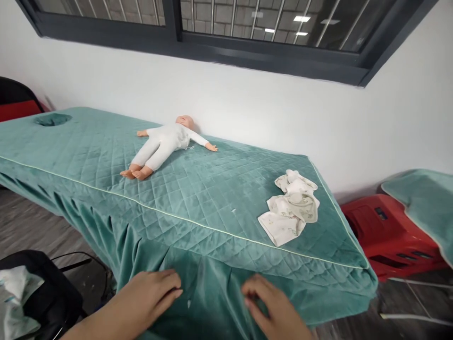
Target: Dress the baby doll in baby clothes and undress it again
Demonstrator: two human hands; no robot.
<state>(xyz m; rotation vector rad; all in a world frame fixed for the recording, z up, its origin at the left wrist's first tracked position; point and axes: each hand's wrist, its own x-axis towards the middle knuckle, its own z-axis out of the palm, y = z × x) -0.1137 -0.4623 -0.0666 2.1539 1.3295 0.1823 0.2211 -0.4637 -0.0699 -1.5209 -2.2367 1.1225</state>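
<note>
A baby doll (161,144) in a white bodysuit lies on its back on a bed with a quilted teal cover (198,189), head toward the wall. A crumpled pale baby garment (292,205) lies near the bed's right end. My left hand (152,290) rests flat on the cover's hanging skirt at the near edge, fingers stretched out and holding nothing. My right hand (271,304) also lies on the skirt, fingers slightly curled, with nothing in it. Both hands are well short of the doll and the garment.
A white wall and dark-framed window stand behind the bed. A red plastic stool (389,236) lies to the right under another teal cover (424,203). A black bag (46,288) with pale cloth sits on the floor at lower left. The cover has a face hole (52,119) at far left.
</note>
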